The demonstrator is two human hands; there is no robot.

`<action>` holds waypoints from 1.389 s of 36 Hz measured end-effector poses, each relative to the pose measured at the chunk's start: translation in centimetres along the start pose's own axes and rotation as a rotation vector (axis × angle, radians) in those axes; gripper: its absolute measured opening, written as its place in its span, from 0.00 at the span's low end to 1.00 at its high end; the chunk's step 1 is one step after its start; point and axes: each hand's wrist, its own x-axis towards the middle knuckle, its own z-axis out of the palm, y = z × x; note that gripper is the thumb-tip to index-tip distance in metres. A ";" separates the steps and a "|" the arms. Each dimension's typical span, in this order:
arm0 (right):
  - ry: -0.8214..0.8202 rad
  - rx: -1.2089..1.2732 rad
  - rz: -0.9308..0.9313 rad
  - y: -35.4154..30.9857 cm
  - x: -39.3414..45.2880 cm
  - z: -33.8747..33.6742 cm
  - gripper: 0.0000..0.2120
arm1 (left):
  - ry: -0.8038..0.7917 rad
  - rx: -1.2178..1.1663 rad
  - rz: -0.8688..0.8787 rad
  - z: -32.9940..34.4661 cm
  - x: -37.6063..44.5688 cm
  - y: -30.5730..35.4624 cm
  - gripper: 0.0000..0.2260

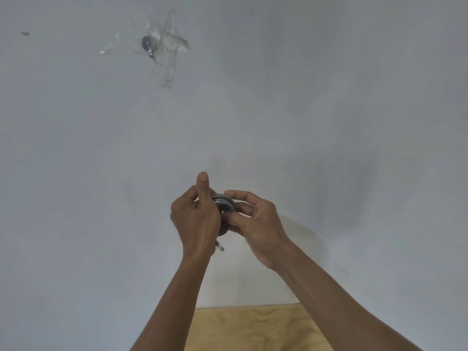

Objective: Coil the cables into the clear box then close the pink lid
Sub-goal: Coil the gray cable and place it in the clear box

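Cable [224, 202] first — a grey one, wound into a small bundle of loops and held up in the air between both hands, in front of a pale wall. Nearest the camera, a strip of light wooden counter [253, 328] shows between the two forearms; nothing on it can be seen from here. Neither the clear box nor the pink lid is in view, so how far the task has got is hard to judge beyond this one coil being nearly made.

Left hand [196, 219] is curled round the bundle with its thumb sticking straight up, probably to keep the loops stacked so they do not spring apart. A metal plug [219, 248] pokes out below that hand — the free end, left hanging. Right hand [255, 219] pinches the loops from the other side, thumb and fingers bent round them, likely guiding the last turn into place.

Farther off, on the wall [304, 97], a small round metal fitting [147, 44] is stuck under strips of clear tape [166, 69].
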 end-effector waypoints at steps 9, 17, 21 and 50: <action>-0.040 0.151 0.062 0.3 -0.5 0.9 0.15 | 0.013 0.029 -0.005 -0.5 0.6 -0.3 0.32; -0.244 0.044 0.092 0.1 -0.7 -0.3 0.20 | -0.011 0.047 -0.040 -1.1 0.6 -0.5 0.35; -0.244 -0.016 0.047 0.1 -0.9 -0.4 0.20 | -0.014 0.086 -0.083 -1.1 0.5 -0.5 0.34; -0.088 -0.138 -0.060 0.2 -0.7 -0.2 0.18 | -0.295 -0.198 -0.667 -2.4 1.9 -1.0 0.35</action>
